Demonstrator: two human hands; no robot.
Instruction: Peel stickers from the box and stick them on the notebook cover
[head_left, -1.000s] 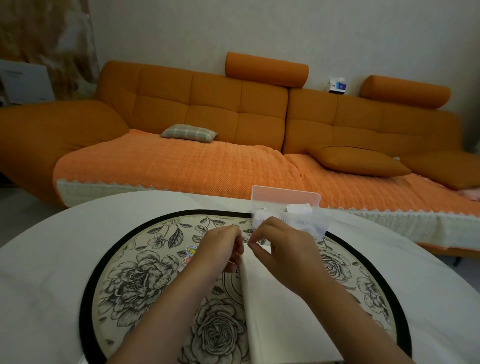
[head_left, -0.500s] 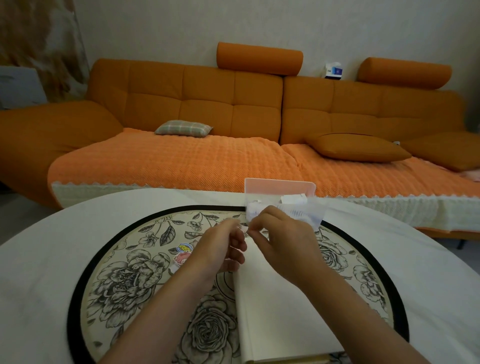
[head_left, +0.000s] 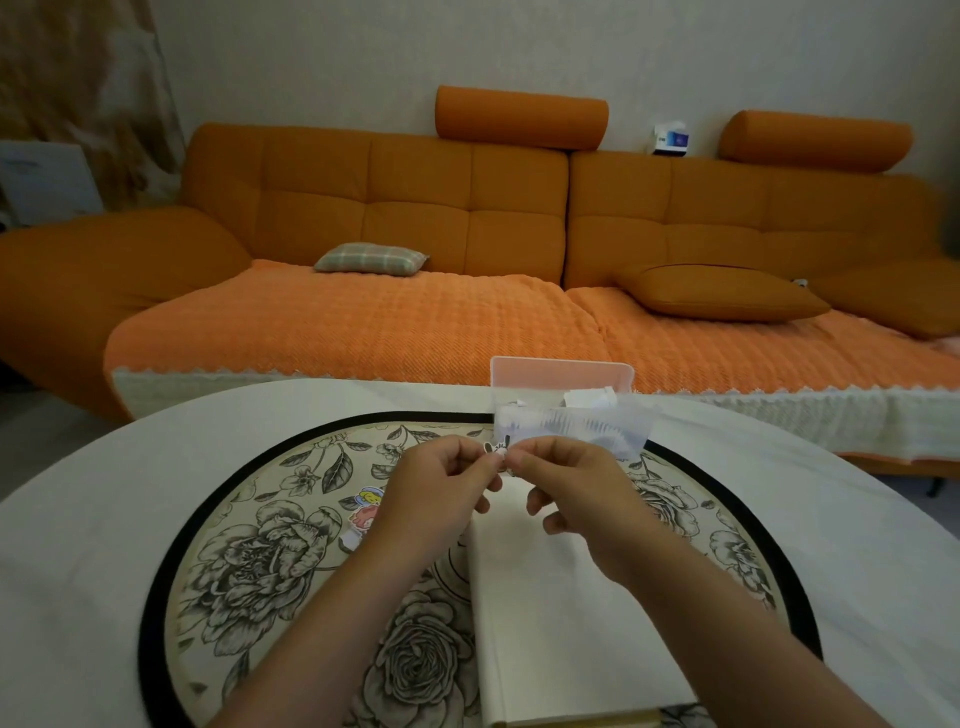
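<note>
A small black-and-white sticker (head_left: 497, 450) is pinched between my left hand (head_left: 439, 488) and my right hand (head_left: 574, 488), held above the far end of the cream notebook (head_left: 566, 623). The notebook lies closed on the flowered round mat. Just beyond my fingers stands the clear plastic sticker box (head_left: 569, 415) with its pinkish lid up and white paper pieces inside. A colourful cartoon sticker (head_left: 366, 512) lies on the mat left of my left hand.
The round mat (head_left: 249, 561) with a black rim covers the middle of the white table (head_left: 78, 545). An orange sofa (head_left: 467, 260) with cushions stretches behind the table. A white scrap (head_left: 351, 540) lies near the cartoon sticker.
Both hands have lifted slightly and drawn a little apart, and the small black-and-white sticker now shows between the fingertips. The camera has tilted down a little.
</note>
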